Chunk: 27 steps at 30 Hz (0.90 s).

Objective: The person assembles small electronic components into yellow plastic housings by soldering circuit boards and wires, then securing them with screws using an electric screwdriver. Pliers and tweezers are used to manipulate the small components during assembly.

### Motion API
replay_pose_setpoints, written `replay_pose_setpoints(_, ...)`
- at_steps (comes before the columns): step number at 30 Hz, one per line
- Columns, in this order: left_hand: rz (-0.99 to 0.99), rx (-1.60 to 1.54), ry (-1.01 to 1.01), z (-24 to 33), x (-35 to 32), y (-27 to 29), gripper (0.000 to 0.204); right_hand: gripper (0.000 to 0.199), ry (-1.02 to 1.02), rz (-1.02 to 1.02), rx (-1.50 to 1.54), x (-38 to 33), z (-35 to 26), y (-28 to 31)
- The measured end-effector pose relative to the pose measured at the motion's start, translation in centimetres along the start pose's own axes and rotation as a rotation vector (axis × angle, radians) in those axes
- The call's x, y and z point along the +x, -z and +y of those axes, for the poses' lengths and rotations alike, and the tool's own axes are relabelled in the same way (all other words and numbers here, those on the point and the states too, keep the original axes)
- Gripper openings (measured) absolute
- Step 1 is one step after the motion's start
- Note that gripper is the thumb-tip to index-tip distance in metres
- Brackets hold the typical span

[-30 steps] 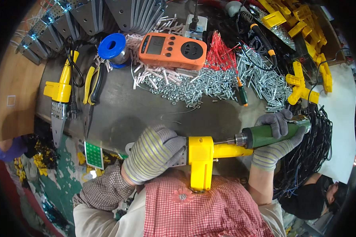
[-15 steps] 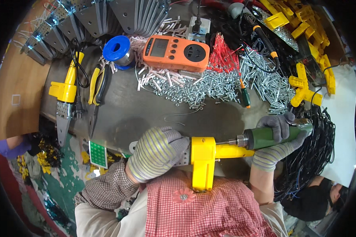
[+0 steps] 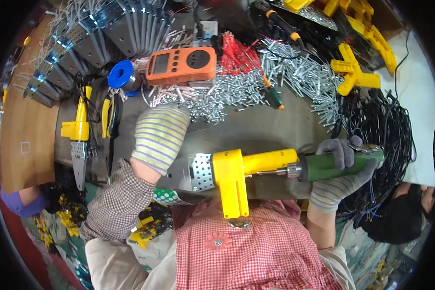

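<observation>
So, here's the bench as it sits:

Right hand point(image 3: 340, 171): grey knit glove, wrapped tight round the green handle of a screwdriver point(image 3: 324, 166), near right, its shaft running left into the yellow piece.
Left hand point(image 3: 158, 137): striped glove, lifted off the work and hovering over the grey table point(image 3: 256, 128), fingers loosely together and holding nothing, far tips pointing at the screw pile.
Yellow tool body point(image 3: 241, 174): T-shaped plastic shell lying near centre, just in front of the checked shirt, with a perforated metal plate point(image 3: 198, 171) sticking out of its left end.
In the way: the heap of silver screws point(image 3: 237, 92) spreads across the far middle, right beyond the left hand.
Orange meter point(image 3: 181, 65): one, flat box with a grey screen and dark buttons, far of the screws.
Blue spool point(image 3: 120, 75): one, left of the meter.
Red bundle point(image 3: 237, 53): one bunch of thin red bits, right of the meter, can't tell if wires or ties.
Finished yellow tool point(image 3: 79, 133): one, far left, metal blade pointing near.
Yellow-handled pliers point(image 3: 110, 118): one pair, just beside it.
Small green-handled screwdriver point(image 3: 274, 96): one, lying in the screws.
Black cables point(image 3: 386, 130): big tangle on the right.
Yellow shells point(image 3: 353, 72): several stacked far right, count's unclear.
</observation>
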<state>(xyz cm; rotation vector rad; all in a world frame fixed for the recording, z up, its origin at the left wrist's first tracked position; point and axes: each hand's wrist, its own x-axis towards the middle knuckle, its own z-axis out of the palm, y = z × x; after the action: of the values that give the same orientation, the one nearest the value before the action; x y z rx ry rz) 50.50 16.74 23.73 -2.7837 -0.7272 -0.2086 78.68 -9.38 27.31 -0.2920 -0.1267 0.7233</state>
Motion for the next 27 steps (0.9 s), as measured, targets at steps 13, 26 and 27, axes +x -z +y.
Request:
replay_pose_setpoints(13, -0.029, 0.036, -0.073, 0.4, 3.1, 0.7, 0.019, 0.057, 0.021, 0.045, -0.009, -1.0, 0.8, 0.4)
replay_pose_setpoints(26, -0.129, -0.193, 0.007, -1.3, 3.0, 0.5, 0.024, 0.055, 0.014, 0.01, 0.006, -1.2, 1.4, 0.8)
replay_pose_setpoints(27, -0.005, -0.219, 0.032, -1.4, 1.7, -0.1, 0.02, 0.055, 0.02, 0.027, -0.026, -1.2, 1.4, 0.8)
